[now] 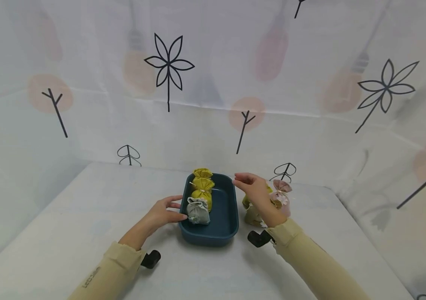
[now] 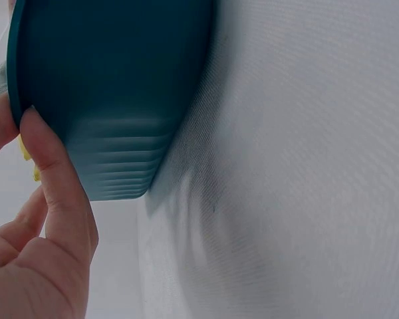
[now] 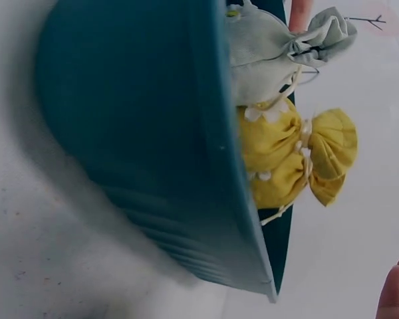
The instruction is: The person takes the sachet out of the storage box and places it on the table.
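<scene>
A dark teal plastic bin (image 1: 209,240) stands on the table. Along its left side sit two yellow drawstring pouches (image 1: 203,193) in a row, with a pale grey-green pouch (image 1: 198,213) nearest me. My left hand (image 1: 162,211) pinches the bin's left rim; in the left wrist view one finger (image 2: 50,153) lies against the outer wall. Above the far right rim hovers my right hand (image 1: 256,191), its fingers together and holding nothing. Only its fingertips (image 3: 394,292) show in the right wrist view, apart from the bin.
Beside the bin, partly hidden under my right forearm, is a group of pouches: a pink one (image 1: 282,196), an olive one (image 1: 252,216) and some yellow. A white printed cloth (image 1: 205,133) hangs behind the white table (image 1: 213,275).
</scene>
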A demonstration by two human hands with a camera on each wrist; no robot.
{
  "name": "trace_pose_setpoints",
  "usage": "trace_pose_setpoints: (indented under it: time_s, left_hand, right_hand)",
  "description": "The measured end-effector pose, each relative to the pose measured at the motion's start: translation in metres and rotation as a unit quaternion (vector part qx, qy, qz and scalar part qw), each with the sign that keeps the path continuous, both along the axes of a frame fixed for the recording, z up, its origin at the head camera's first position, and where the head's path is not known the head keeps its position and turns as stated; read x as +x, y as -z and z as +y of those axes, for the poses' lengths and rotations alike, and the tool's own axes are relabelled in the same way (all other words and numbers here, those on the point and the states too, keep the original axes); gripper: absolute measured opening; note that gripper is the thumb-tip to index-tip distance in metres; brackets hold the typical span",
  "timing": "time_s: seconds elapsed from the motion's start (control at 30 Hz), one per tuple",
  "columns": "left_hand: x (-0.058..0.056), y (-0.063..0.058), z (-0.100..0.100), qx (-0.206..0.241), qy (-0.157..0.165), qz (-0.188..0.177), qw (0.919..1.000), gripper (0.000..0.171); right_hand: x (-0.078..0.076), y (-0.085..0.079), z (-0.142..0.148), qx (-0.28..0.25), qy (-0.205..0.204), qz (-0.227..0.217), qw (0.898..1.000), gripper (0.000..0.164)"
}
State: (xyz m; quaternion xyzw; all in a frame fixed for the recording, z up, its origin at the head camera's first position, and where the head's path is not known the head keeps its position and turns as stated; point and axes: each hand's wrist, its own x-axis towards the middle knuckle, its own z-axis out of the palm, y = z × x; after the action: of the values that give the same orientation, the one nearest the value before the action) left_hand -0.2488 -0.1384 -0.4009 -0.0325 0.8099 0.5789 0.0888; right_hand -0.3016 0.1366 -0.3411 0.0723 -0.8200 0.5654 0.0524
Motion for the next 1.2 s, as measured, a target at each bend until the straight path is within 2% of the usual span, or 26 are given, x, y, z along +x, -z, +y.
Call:
trace_pose_setpoints:
  time_s: [0.13, 0.4, 0.77, 1.03, 1.2]
  left_hand:
    - [0.000, 0.000, 0.000, 0.002, 0.002, 0.000, 1.0000, 0.072]
    - [0.001, -0.002, 0.000, 0.001, 0.005, -0.001, 1.0000, 0.073]
    - [0.001, -0.003, 0.001, 0.006, 0.002, -0.006, 1.0000, 0.073]
    - [0.001, -0.004, 0.000, 0.005, 0.002, -0.008, 0.9999, 0.073]
    - [0.000, -0.003, -0.001, 0.011, 0.000, -0.010, 0.9999, 0.072]
  right_hand:
    - [-0.005, -0.002, -0.006, 0.010, 0.004, 0.003, 1.000, 0.030]
    - [-0.015, -0.005, -0.019, -0.007, -0.005, 0.003, 1.000, 0.029]
    - [-0.034, -0.002, -0.039, -0.044, -0.011, -0.010, 0.999, 0.026]
    - [-0.048, 0.000, -0.052, -0.043, -0.007, -0.030, 0.999, 0.026]
    - [-0.056, 0.005, -0.058, -0.046, -0.024, -0.035, 0.998, 0.027]
